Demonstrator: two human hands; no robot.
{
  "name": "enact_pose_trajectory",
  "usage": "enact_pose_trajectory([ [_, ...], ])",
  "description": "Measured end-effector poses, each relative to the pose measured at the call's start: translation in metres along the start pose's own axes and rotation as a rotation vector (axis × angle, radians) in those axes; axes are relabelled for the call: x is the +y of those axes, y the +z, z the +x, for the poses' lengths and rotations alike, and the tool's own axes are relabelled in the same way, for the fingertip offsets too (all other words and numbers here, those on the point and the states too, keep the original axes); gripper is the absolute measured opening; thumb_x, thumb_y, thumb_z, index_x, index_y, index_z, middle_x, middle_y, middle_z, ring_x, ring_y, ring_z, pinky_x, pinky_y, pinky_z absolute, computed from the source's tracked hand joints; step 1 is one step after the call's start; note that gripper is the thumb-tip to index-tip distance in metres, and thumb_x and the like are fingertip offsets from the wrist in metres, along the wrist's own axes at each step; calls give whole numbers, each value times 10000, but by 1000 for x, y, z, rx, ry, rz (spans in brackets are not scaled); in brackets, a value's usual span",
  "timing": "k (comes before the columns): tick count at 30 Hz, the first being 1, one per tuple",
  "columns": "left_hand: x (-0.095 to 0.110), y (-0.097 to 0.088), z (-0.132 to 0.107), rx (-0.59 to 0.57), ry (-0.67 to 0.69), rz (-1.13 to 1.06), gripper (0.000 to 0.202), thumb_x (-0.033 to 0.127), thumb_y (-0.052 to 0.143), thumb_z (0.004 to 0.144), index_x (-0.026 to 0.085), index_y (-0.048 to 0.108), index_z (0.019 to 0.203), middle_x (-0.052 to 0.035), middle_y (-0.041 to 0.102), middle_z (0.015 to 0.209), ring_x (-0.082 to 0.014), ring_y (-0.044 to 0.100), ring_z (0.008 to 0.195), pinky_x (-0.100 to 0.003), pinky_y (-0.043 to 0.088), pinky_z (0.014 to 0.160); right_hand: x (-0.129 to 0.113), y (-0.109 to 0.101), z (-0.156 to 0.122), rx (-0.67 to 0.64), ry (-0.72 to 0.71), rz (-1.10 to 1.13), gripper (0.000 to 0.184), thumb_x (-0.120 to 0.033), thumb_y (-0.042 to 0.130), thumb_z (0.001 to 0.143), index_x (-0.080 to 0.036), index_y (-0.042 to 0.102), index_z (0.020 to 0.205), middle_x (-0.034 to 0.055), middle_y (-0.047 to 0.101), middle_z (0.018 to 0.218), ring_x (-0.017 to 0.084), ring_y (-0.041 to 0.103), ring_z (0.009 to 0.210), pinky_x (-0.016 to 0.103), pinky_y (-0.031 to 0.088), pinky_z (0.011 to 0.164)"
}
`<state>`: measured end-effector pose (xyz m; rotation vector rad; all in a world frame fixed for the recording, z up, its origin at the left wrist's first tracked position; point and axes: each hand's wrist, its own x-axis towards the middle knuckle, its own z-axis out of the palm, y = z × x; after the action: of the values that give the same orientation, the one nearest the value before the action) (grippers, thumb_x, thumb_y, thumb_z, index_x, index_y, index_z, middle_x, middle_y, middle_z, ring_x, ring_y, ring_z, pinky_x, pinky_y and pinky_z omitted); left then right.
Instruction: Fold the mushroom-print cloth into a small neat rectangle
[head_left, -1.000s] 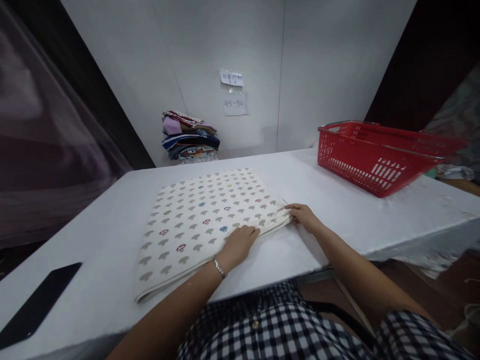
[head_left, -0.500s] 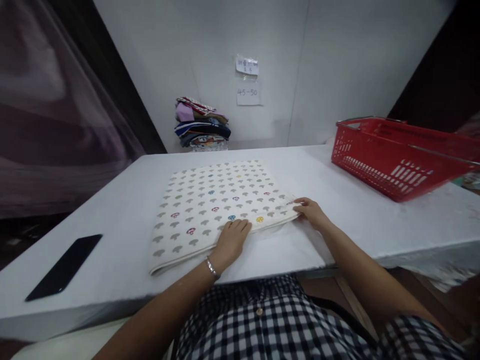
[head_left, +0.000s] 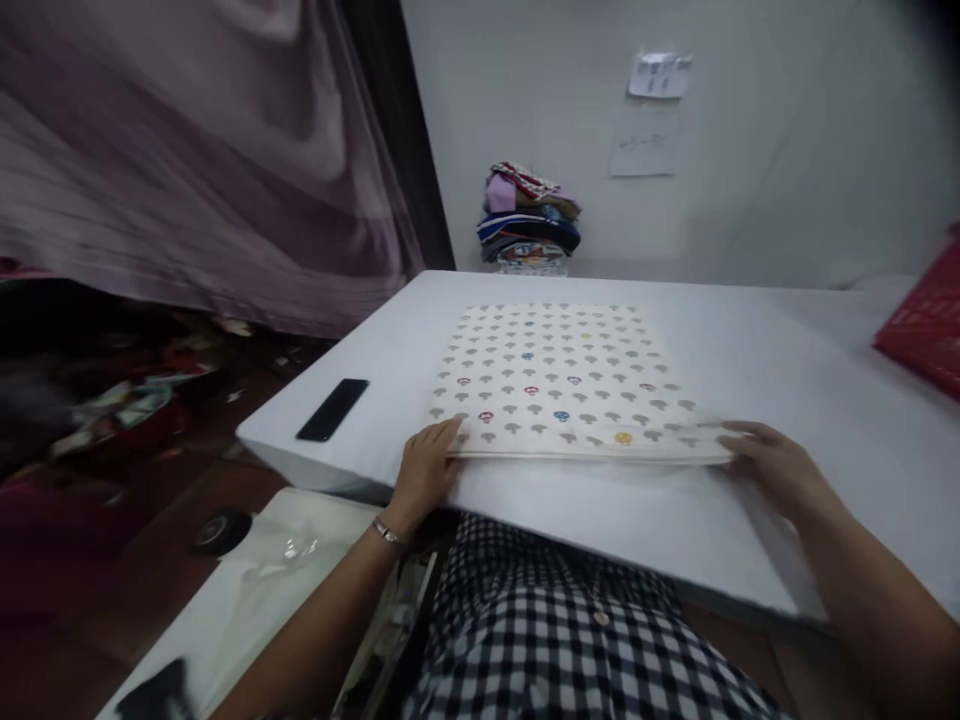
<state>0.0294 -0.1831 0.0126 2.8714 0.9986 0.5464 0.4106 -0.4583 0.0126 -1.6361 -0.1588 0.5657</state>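
Dim, motion-blurred, edges fisheye-warped

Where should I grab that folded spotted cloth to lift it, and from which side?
Probably the two near corners, coming from the near side: the cloth lies flat with its layered edge nearest, and the left hand and right hand rest at those corners.

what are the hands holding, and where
The folded cloth, at its near edge: left hand on the left corner, right hand on the right. Gripped or just touched, cannot tell.

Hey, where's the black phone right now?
In the head view, the black phone lies near the table's left edge, left of the folded patterned cloth and the left hand.
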Motion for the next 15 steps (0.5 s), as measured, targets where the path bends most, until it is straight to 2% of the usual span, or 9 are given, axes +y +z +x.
enact_pose_trajectory([
  [3,-28,-4,-17,37,-130,-158,459,283,594,761,178,528,1202,-87,560,1222,-230,486,1136,-392,392,984,-1,-1,-1,35,7,-38,287,-158,750,470,-210,670,741,43,644,801,119,578,547,146,507,436],
  [6,-41,-4,-31,84,-207,-247,348,300,581,785,197,581,1117,-66,586,1164,-207,512,1099,-380,413,978,0,-3,-1,55,45,-89,276,-174,753,460,-242,684,718,61,646,832,136,586,543,154,512,433],
  [10,-40,-1,-39,122,-267,-245,291,282,592,786,195,608,1064,-59,610,1087,-199,537,1040,-368,435,945,8,-7,7,44,67,-103,262,-201,748,434,-279,695,679,76,646,934,146,605,577,160,524,480],
  [15,-32,4,-37,133,-273,-202,258,264,576,802,190,618,1046,-51,629,1009,-196,552,960,-358,448,871,19,-10,16,56,27,-168,229,-229,726,423,-309,684,634,66,645,1029,142,607,592,152,517,523],
])
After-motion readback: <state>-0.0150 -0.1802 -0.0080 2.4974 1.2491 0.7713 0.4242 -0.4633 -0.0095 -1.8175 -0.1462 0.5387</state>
